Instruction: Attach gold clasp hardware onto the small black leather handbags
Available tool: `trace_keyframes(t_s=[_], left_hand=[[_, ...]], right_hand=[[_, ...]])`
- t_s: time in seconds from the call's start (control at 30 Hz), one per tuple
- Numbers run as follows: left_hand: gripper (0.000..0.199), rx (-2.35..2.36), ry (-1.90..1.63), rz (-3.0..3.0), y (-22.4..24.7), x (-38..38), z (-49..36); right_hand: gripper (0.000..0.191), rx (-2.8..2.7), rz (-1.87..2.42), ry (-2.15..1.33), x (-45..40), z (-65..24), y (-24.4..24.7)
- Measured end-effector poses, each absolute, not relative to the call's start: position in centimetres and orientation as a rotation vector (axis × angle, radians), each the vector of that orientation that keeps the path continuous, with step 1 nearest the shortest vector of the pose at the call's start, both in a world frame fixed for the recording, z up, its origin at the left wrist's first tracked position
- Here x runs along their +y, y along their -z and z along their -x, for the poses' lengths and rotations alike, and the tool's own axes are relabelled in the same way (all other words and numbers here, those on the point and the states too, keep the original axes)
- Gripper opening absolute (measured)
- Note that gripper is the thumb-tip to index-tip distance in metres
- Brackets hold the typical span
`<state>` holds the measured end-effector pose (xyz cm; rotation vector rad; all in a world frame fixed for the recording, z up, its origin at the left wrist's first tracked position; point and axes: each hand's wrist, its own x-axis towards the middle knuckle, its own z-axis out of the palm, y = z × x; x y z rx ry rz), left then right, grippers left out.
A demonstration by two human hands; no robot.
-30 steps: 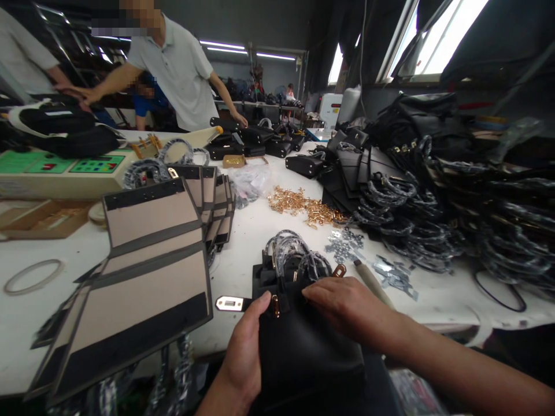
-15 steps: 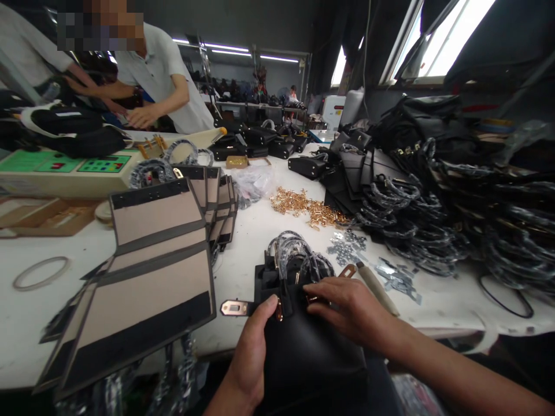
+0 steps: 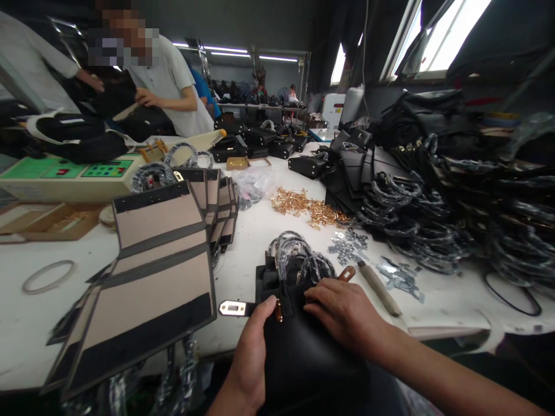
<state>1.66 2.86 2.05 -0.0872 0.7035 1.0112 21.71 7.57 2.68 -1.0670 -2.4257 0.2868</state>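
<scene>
A black bag (image 3: 312, 352) lies at the table's front edge, its plastic-wrapped handles (image 3: 292, 254) pointing away from me. My left hand (image 3: 254, 346) grips the bag's left side, thumb on top beside a gold fitting (image 3: 278, 310). A strap with a gold slotted plate (image 3: 232, 308) sticks out to the left of that thumb. Across the bag's upper right part rests my right hand (image 3: 347, 312), its fingers bent and pressed together at the black leather; what is under the fingertips is hidden. Another gold-ended strap (image 3: 347, 274) shows just beyond this hand.
Beige-lined panels (image 3: 151, 294) are stacked at left. Gold fittings (image 3: 290, 201), grey metal plates (image 3: 347, 245) and a rod-like tool (image 3: 378, 289) lie beyond the bag. Black bags with wrapped handles (image 3: 390, 199) pile up at right. A person (image 3: 173, 75) stands behind a machine (image 3: 69, 179).
My right fingers have shifted slightly, and the gold piece seen near them before is now covered. The person at the back has drawn their hands in and handles a dark item.
</scene>
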Motion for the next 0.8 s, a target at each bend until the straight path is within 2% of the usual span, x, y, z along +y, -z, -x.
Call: trace_keyframes(t_s=[0.27, 0.8], left_hand=[[0.048, 0.716, -0.969, 0.028, -1.9, 2.9, -1.7], [0.029, 0.999, -1.003, 0.019, -1.3, 3.8, -1.8]], right_hand=[[0.011, -2.434, 0.979, -0.571, 8.3, -22.9, -3.8], [0.010, -2.363, 1.071, -0.580, 8.3, -22.5, -2.9]])
